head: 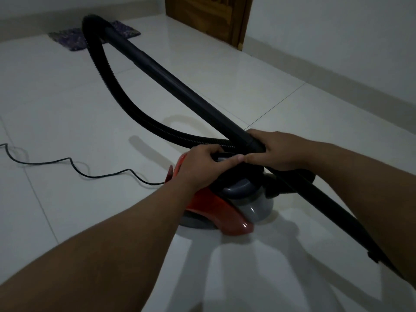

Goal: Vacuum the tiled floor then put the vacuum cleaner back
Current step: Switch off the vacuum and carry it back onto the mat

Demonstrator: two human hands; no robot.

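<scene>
- The floor (67, 104) is seen as pale glossy tile all round the grip; whether it has been fully vacuumed cannot be told.
- The wand (180, 88) is run as a long dark tube from far beyond the grip, through it, and on down past the right forearm toward the lower right, where its end is cut off from view.
- The hose (108, 86) is looped out ahead of the grip and brought back under the wand, just left of where the hands meet.
- The vacuum (216, 208), red and grey, is set on the tiles directly beneath the grip.
- The cord (74, 168) is trailed across the tiles well left of the grip, up to the vacuum's left side.
- The right hand (276, 152) is curled round the wand at its collar.
- The left hand (202, 167) is curled over a dark part on top of the vacuum, its fingertips touching the right hand; exactly what is pinched cannot be told.
- Judged risks: if the vacuum is lifted by the wand alone, the joint could be pulled apart and the body dropped on the tile.
- The slack cord could be snagged or stepped on if it is not gathered first.
- The long wand, swung while being carried, could be knocked against the wall (337, 41) to the right of the grip.
</scene>
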